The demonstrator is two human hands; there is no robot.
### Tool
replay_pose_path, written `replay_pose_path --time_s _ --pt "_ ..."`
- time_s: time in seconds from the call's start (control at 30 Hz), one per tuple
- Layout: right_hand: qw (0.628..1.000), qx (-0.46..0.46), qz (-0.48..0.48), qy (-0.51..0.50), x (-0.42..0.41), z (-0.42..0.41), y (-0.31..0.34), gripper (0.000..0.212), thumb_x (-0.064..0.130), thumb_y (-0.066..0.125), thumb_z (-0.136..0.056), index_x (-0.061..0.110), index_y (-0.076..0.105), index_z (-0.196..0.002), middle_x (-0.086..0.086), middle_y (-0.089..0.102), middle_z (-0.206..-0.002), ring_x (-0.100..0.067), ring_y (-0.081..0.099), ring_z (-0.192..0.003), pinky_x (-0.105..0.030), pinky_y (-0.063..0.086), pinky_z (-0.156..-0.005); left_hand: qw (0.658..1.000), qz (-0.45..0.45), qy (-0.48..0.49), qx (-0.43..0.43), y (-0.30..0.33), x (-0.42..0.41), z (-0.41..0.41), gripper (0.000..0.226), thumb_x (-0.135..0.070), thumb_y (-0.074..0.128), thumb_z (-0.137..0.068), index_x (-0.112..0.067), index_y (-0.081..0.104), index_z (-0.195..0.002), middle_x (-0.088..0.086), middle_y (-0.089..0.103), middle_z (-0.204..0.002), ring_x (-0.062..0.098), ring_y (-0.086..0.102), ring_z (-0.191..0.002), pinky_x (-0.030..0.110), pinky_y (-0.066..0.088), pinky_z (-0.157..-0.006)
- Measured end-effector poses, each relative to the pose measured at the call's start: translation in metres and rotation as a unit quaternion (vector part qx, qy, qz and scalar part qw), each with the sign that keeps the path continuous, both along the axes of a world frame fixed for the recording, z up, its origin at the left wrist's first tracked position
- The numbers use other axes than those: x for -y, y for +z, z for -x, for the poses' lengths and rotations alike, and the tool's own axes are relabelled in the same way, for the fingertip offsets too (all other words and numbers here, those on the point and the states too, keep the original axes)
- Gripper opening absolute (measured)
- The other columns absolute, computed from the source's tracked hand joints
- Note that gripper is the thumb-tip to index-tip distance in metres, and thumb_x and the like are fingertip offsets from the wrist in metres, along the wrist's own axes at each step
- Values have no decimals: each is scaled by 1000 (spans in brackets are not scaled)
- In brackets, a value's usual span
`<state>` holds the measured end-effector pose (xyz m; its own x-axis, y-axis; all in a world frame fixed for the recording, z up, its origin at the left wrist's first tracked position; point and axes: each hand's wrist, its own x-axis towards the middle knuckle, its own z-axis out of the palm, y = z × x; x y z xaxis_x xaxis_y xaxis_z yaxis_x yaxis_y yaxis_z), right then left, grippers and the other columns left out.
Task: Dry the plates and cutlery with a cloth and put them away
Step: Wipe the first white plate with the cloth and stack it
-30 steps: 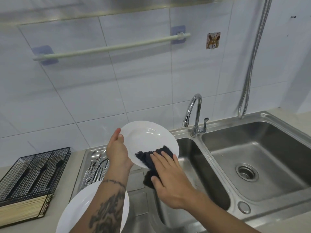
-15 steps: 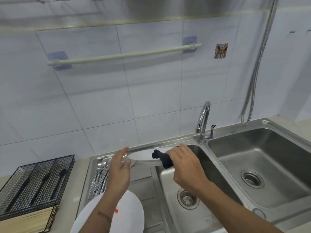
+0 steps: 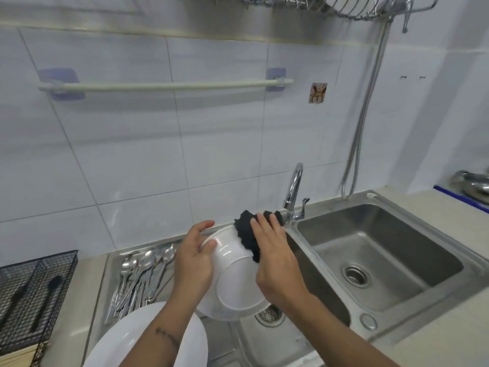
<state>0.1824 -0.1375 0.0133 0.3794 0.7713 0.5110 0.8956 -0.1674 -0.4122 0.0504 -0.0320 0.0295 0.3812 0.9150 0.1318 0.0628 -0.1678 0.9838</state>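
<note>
Drying the underside of a white plate over the sink.

Nearest, at 6 o'clock, a second plate (image 3: 127,337) lies on the drainboard (image 3: 225,343). Above it the left hand (image 3: 194,263) grips the rim of the held plate (image 3: 235,290), thumb on its back, while the right hand (image 3: 275,263), fingers straight, presses a dark cloth (image 3: 247,234) onto the plate's far edge at 12 o'clock. Wet cutlery (image 3: 140,276) lies at 9 o'clock, beside a wire caddy (image 3: 31,295); a wall rack (image 3: 344,6) hangs farthest, at 1 o'clock. Good practice is probably to turn the plate under the cloth, covering foot ring and rim, keeping the grip firm.
</note>
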Motion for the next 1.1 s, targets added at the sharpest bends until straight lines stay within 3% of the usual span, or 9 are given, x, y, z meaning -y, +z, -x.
replay_pose_path --time_s 0.13,0.23,0.37,0.5,0.6,0.73,0.83,0.93,1.1 --pt "993 60 45 87 11 9 -5 70 7 36 -86 19 20 -154 5 7 -162 -19 -5 -149 -49 7 -120 998 54 15 16 7 4 -14 43 -1 51 -96 -39 65 -110 3 75 -94 21 72 -85 45 58 -82" --pt "997 32 58 38 17 -12 -1 71 27 41 -94 30 4 -155 15 -8 -161 -12 -16 -147 -52 3 -119 998 58 25 22 14 6 -15 36 -4 52 -97 -33 65 -115 7 71 -94 16 64 -77 30 49 -69" --pt "998 23 62 19 17 -13 7 72 39 34 -92 32 -1 -154 13 -11 -161 -14 -19 -146 -52 1 -119 996 84 18 34 19 8 -15 33 -4 52 -98 -31 64 -113 4 70 -94 17 64 -78 27 47 -66" --pt "994 90 40 46 0 -13 13 68 35 36 -92 27 9 -155 8 -2 -162 -17 -11 -148 -48 3 -120 993 110 18 45 23 10 -19 36 -3 54 -95 -35 67 -106 3 70 -96 17 63 -81 28 49 -72" --pt "1000 -29 3 -3 -6 -34 2 66 32 34 -96 28 5 -155 12 -2 -162 -9 -11 -147 -45 8 -120 981 157 61 96 28 6 -16 33 -4 55 -94 -32 69 -105 6 68 -91 23 60 -77 40 52 -77" --pt "982 -180 -38 -33 2 -32 -30 64 29 30 -96 37 1 -153 18 0 -160 0 -9 -145 -39 8 -121 957 224 101 156 32 -6 -15 27 -7 53 -97 -31 66 -103 6 69 -97 25 61 -80 43 53 -82" --pt "974 -204 -89 -50 9 -2 -45 65 20 32 -95 34 6 -153 19 2 -160 -4 -6 -147 -30 5 -120 940 271 117 168 28 -10 -21 29 -8 50 -99 -32 65 -105 6 68 -109 27 62 -89 43 53 -83" --pt "980 -166 -98 -41 16 27 -52 67 12 38 -94 24 11 -154 14 0 -162 -14 -5 -149 -16 3 -116 933 297 104 176 26 -9 -30 35 -7 46 -100 -31 64 -118 3 66 -112 29 64 -98 43 55 -86" --pt "999 -9 -22 25 16 39 -44 71 15 39 -89 19 14 -155 2 4 -163 -28 -3 -149 -53 13 -117 956 259 8 135 26 5 -32 46 -2 50 -99 -29 59 -135 6 72 -113 26 69 -103 43 57 -90"
